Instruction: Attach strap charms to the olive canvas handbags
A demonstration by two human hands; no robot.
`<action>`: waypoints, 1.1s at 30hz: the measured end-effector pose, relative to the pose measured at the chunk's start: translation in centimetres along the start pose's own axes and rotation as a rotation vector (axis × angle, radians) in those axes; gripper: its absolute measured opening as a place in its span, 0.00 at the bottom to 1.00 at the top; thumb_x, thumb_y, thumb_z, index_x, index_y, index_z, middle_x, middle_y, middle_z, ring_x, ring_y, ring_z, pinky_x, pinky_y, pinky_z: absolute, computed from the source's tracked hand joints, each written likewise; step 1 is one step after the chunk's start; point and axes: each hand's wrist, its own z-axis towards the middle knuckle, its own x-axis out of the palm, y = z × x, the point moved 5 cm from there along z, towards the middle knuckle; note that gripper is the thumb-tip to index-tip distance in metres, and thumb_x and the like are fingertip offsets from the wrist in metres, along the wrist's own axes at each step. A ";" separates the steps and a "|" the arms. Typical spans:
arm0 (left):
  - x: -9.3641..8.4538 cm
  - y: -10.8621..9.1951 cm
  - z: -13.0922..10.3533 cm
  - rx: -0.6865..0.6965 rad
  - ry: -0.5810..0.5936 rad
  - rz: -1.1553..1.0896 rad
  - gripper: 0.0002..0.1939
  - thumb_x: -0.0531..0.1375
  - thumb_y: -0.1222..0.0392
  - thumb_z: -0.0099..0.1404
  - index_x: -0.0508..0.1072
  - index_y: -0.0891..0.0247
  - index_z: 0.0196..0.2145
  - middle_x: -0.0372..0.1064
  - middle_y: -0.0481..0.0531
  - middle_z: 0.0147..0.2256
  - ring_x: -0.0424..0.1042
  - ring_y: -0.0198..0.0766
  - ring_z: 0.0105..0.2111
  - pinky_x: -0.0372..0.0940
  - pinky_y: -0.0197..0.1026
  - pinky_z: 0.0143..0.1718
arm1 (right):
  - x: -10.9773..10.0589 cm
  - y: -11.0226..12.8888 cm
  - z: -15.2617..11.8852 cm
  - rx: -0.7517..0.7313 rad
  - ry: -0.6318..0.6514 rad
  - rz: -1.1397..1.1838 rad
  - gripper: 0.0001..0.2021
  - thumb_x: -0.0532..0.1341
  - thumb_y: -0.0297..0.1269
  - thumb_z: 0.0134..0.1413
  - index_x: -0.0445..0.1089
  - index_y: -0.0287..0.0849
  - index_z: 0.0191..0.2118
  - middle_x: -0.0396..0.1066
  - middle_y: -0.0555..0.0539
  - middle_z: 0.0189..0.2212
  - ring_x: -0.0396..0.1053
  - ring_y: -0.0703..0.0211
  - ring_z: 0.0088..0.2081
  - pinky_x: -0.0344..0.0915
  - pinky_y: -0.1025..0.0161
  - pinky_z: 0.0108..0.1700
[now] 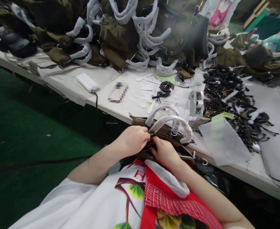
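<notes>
Against my front, at the table's edge, is a dark olive handbag [165, 129] with its top open. Its handles [172, 118] are wrapped in whitish covering and stand up on the far side. My left hand [136, 139] is closed at the near rim of the opening, pinching the bag's edge; whether a small part is also between the fingers is hidden. My right hand [166, 152] reaches into the opening from the right, its thumb and fingertips bent close to the left hand. Those fingertips are partly hidden inside the bag.
Olive bags [118, 39] with wrapped handles crowd the back of the white table [101, 95]. A blurred-out phone [118, 92], a white power strip [86, 82] and a coiled black strap [166, 88] lie nearer. Black straps [228, 95] heap at right, beside a translucent sheet [225, 141].
</notes>
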 end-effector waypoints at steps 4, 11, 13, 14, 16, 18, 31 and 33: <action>0.6 -0.8 1.0 0.011 0.102 0.114 0.12 0.56 0.63 0.65 0.78 0.62 0.29 0.71 0.54 0.33 0.72 0.42 0.35 0.65 0.42 0.36 | 0.0 -0.1 -0.3 0.027 -0.009 -0.007 0.12 0.59 0.31 0.57 0.66 0.40 0.47 0.76 0.44 0.43 0.75 0.54 0.43 0.64 0.64 0.44; 1.9 -0.6 1.7 -0.019 0.150 0.120 0.11 0.57 0.64 0.63 0.80 0.62 0.30 0.71 0.54 0.33 0.72 0.42 0.36 0.65 0.42 0.39 | -1.0 -0.4 -0.8 0.064 -0.093 0.029 0.10 0.58 0.30 0.58 0.68 0.43 0.46 0.76 0.47 0.41 0.73 0.58 0.43 0.63 0.65 0.45; 1.9 -0.4 1.7 -0.034 0.146 0.108 0.08 0.59 0.62 0.62 0.80 0.61 0.32 0.70 0.54 0.33 0.71 0.43 0.36 0.66 0.42 0.39 | -1.3 -0.6 -1.1 0.078 -0.116 -0.002 0.08 0.59 0.31 0.58 0.70 0.43 0.44 0.76 0.47 0.40 0.73 0.57 0.42 0.63 0.64 0.44; 1.7 -0.4 1.7 -0.043 0.127 0.103 0.07 0.61 0.61 0.61 0.81 0.60 0.34 0.69 0.54 0.34 0.71 0.44 0.37 0.66 0.43 0.40 | -1.4 -0.7 -1.2 0.091 -0.115 -0.022 0.07 0.59 0.32 0.58 0.71 0.43 0.42 0.77 0.47 0.39 0.74 0.57 0.41 0.63 0.64 0.44; 1.3 -0.3 1.4 -0.051 0.059 0.093 0.09 0.63 0.60 0.59 0.80 0.57 0.39 0.68 0.56 0.39 0.69 0.47 0.43 0.66 0.46 0.45 | -1.3 -1.0 -1.4 0.129 -0.089 -0.068 0.07 0.59 0.36 0.59 0.73 0.42 0.39 0.77 0.45 0.37 0.74 0.54 0.40 0.65 0.62 0.43; 0.9 0.0 1.1 -0.070 -0.017 0.082 0.12 0.62 0.62 0.60 0.80 0.55 0.41 0.66 0.58 0.47 0.67 0.50 0.50 0.63 0.49 0.52 | -1.1 -1.5 -1.4 0.172 -0.046 -0.111 0.11 0.58 0.41 0.60 0.75 0.41 0.37 0.78 0.43 0.35 0.75 0.51 0.38 0.66 0.60 0.42; 4.3 0.8 1.4 0.012 0.201 0.003 0.15 0.54 0.65 0.63 0.81 0.60 0.38 0.75 0.58 0.38 0.75 0.46 0.39 0.68 0.44 0.42 | 5.1 -2.9 -0.4 0.459 0.292 1.094 0.12 0.52 0.29 0.64 0.71 0.37 0.33 0.70 0.52 0.20 0.61 0.70 0.15 0.57 0.72 0.19; 4.2 0.8 1.5 0.002 0.207 0.013 0.14 0.55 0.65 0.63 0.81 0.61 0.37 0.76 0.58 0.39 0.76 0.45 0.39 0.68 0.43 0.42 | 5.9 -3.2 -0.4 0.561 0.223 1.304 0.13 0.51 0.29 0.65 0.69 0.37 0.31 0.69 0.52 0.19 0.60 0.71 0.15 0.54 0.73 0.18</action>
